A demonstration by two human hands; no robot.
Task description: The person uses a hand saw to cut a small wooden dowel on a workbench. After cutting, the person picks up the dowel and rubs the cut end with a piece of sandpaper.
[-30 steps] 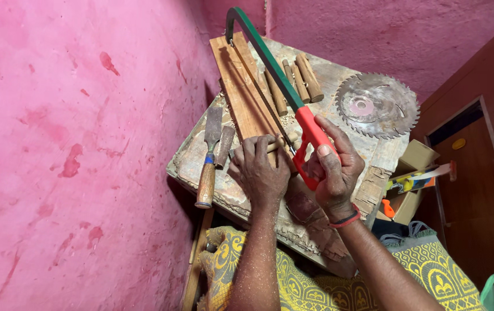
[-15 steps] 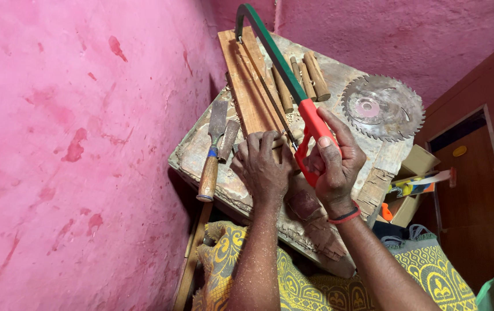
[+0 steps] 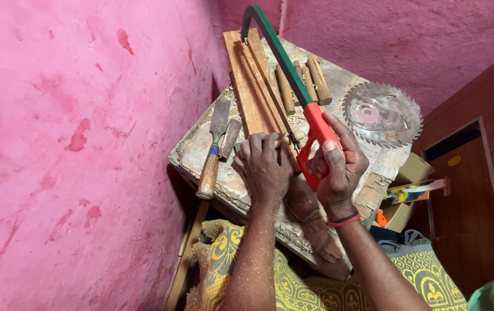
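My right hand point(image 3: 334, 167) grips the red handle of a hacksaw point(image 3: 284, 63) with a green frame that reaches away over the worn wooden bench point(image 3: 195, 151). The blade runs along a long wooden plank point(image 3: 251, 83) lying on the bench. My left hand point(image 3: 263, 166) presses palm down on the near end of that plank, just left of the saw handle. Its fingers are closed over the wood.
Two chisels point(image 3: 214, 151) lie left of my left hand, one with a wooden handle. Several short wooden pegs point(image 3: 305, 79) lie behind the saw. A round toothed saw blade point(image 3: 380, 114) rests at the right. Pink walls close in left and behind; a wooden cabinet point(image 3: 477, 173) stands right.
The saw and my right hand have shifted slightly back along the plank; my left hand stays pressed on the wood. The view has moved a little.
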